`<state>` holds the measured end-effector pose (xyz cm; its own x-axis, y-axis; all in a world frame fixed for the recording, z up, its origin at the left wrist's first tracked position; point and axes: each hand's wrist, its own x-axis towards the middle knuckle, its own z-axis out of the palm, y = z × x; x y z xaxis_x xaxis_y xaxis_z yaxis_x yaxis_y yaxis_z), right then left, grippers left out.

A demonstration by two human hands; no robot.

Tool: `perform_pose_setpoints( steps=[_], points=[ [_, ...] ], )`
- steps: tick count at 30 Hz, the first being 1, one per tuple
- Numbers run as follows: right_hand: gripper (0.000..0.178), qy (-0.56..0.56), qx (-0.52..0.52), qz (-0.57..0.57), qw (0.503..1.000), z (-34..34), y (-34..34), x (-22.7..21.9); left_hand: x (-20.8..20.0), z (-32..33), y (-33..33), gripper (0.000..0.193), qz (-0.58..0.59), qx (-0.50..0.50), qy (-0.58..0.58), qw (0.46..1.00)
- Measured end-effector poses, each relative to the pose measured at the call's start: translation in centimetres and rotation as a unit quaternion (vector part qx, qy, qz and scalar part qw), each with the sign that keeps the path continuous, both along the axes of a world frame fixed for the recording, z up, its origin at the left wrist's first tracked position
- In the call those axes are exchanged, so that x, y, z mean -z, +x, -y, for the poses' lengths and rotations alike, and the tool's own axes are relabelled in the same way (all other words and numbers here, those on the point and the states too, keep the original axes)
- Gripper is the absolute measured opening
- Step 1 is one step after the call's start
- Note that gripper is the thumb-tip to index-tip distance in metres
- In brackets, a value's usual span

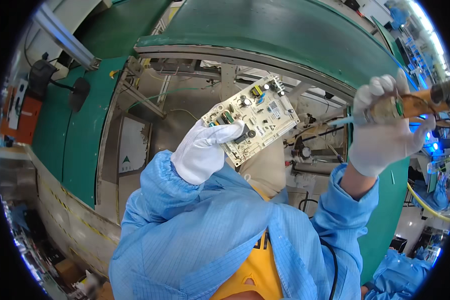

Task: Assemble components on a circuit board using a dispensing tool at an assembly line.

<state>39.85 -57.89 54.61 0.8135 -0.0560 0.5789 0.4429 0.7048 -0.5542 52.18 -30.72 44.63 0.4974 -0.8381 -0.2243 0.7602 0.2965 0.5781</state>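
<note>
The circuit board point(251, 117) sits at the centre of the frame, tilted, its component side toward the camera (small capacitors and a dark round part show on its pale face). The left hand point(201, 152), in a white glove, is just below and left of the board; its fingers point(224, 132) are closed over the board's lower left edge, pinching it there. At the right of the frame the right hand point(385, 127), also gloved, is curled shut around a brown-handled tool point(410, 106) whose thin light-blue tip points left toward the board but stays apart from it. Behind both, a green conveyor belt point(285, 30) curves across the top.
</note>
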Motion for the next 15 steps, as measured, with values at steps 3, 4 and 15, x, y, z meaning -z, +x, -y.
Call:
perform_pose_setpoints(
  steps=[3,4,15],
  points=[
    [0.085,0.083,0.213,-0.095,0.969,-0.7,-1.6,-0.4,0.2,-0.5,0.3,0.037,0.004,-0.027,-0.005,1.0],
    [0.085,0.081,0.205,-0.094,0.971,-0.4,-1.8,-0.2,0.5,-0.7,0.5,0.036,0.003,-0.038,-0.007,0.999],
    [0.054,-0.772,0.495,-0.21,0.338,13.1,-12.5,7.7,-0.2,-0.9,5.3,0.047,0.059,-0.023,-0.024,0.998]
  ],
)
